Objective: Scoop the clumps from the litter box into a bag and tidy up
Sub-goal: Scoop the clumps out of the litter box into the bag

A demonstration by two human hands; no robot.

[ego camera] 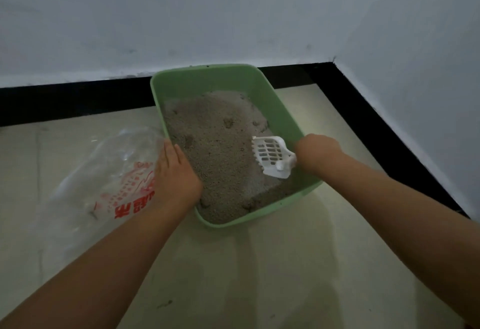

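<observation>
One box is sitting at twelve o'clock; I'm pressing my left hand flat on its nine o'clock rim, my right hand gripping one scoop, one bag lying at nine.

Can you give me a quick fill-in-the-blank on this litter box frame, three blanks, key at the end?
1. The right hand holds a white slotted plastic ____ over the grey litter.
2. The left hand rests on the rim of the ____ rectangular plastic litter box.
3. The clear plastic bag with red print lies on the floor to the box's ____.

Missing words: scoop; green; left
</observation>
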